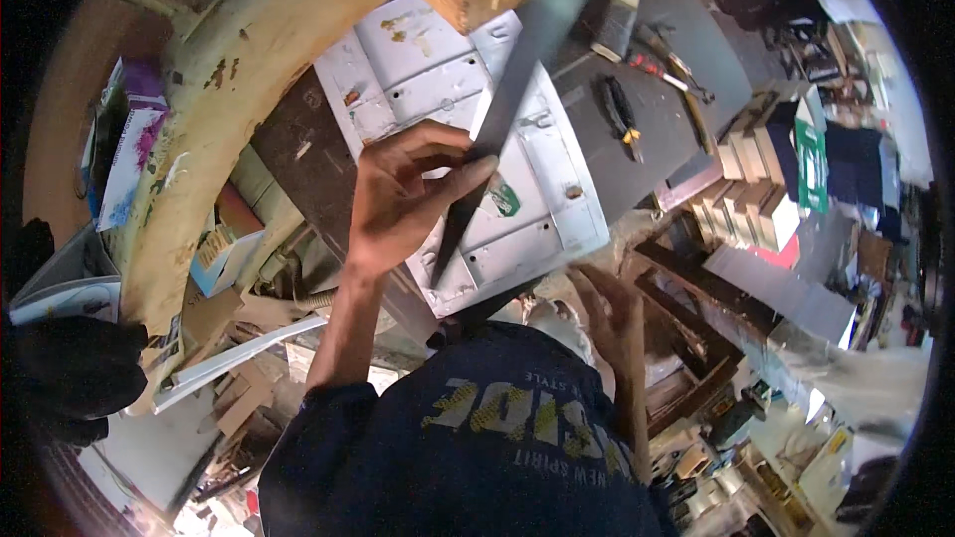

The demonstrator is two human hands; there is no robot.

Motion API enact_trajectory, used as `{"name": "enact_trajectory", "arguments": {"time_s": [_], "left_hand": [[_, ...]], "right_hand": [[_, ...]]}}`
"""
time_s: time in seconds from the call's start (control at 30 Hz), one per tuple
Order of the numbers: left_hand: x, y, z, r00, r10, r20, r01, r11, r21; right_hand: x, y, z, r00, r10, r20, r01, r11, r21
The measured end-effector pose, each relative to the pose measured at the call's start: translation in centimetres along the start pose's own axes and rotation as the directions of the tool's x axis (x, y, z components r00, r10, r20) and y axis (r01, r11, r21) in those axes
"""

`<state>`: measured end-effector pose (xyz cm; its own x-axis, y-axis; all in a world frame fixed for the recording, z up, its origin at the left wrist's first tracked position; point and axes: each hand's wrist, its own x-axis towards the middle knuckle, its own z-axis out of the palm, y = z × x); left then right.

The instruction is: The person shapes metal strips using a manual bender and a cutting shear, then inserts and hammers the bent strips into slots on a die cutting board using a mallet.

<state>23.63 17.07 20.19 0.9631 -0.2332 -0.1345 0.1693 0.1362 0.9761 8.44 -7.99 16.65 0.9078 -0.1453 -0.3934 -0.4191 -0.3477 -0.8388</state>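
Note:
My left hand (413,194) pinches a long, dark, flat strip (497,114) between thumb and fingers. The strip tapers toward its near end and slants up to the far right, where it blurs. Under it lies a white panel (527,249) with raised ribs, small holes and a green patch (504,201). Whether the strip's near end touches the panel I cannot tell. My right hand (612,308) hangs beside the panel's near right corner, holding nothing that I can see, its fingers loosely apart.
Right of the panel, the dark tabletop (657,159) carries pliers (622,111), a grey block (617,18) and a red-handled tool (652,68). A curved, worn wooden piece (204,129) arches along the left. Stacked boxes (751,184) and a wooden frame (686,338) stand at right.

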Motion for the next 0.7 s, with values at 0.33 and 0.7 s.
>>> {"name": "enact_trajectory", "arguments": {"time_s": [0.33,0.7], "left_hand": [[-2.2,-1.7,3.1,0.752,0.538,-0.380,-0.371,0.822,0.432],[-3.9,-4.5,0.6,0.498,0.359,0.789,-0.828,-0.074,0.556]], "right_hand": [[3.5,-8.9,1.4,0.987,-0.112,0.114,0.073,0.950,0.304],[4.8,-5.4,-1.3,0.890,-0.057,0.453,0.041,0.998,0.044]]}}
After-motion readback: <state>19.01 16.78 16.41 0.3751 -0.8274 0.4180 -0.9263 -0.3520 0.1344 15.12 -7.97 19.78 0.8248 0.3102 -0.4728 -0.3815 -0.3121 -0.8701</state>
